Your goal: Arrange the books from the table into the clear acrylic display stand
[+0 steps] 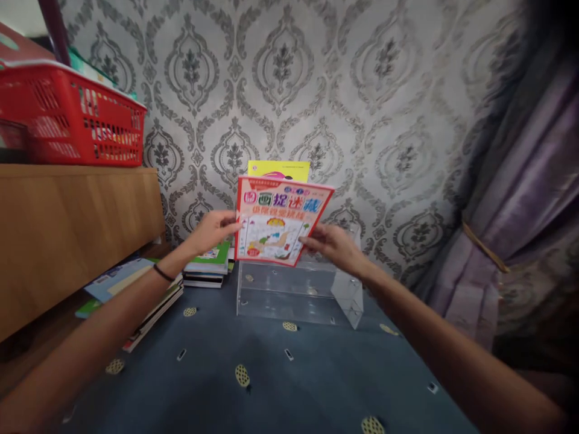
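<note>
A red-bordered picture book (274, 226) is held up between both hands, its front cover facing me and slightly tilted. My left hand (217, 230) pinches its left edge, thumb on the cover. On the right edge my right hand (332, 244) grips it the same way, fingers behind. The book hovers at the front of a clear acrylic rack (289, 295), hiding part of its upper section. Behind it a yellow book (280, 169) stands upright against the wall, only its top showing; its lower part is hidden.
Left of the rack lies a stack of books (203, 271), with another book pile (136, 295) nearer me. A red plastic basket (108, 123) sits on a wooden cabinet (76, 235). A purple curtain (511, 223) hangs at right. Dark blue patterned cloth (271, 374) lies underneath.
</note>
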Available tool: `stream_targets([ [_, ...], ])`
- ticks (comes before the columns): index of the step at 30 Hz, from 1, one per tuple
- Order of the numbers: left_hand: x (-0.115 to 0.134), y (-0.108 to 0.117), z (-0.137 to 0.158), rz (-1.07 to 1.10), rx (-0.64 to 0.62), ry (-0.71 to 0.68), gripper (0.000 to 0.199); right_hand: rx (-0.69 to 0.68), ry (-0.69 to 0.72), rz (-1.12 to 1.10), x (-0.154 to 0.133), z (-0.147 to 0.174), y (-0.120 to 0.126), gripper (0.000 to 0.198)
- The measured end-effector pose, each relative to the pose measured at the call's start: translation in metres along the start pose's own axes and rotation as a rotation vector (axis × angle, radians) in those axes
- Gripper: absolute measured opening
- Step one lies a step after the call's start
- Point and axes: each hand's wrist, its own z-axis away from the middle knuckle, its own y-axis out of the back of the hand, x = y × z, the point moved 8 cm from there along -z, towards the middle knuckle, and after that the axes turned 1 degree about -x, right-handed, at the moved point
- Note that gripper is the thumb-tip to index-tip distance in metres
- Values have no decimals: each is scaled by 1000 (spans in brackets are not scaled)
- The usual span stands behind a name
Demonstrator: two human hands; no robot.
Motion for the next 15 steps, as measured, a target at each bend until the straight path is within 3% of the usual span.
stream_targets([
  [7, 46, 37, -63, -91, 39, -93, 19, 76, 4, 39, -34, -51, 59, 16],
  [15, 65, 58, -119, -97, 52, -114, 14, 135, 33, 103, -46, -94, 102, 3],
])
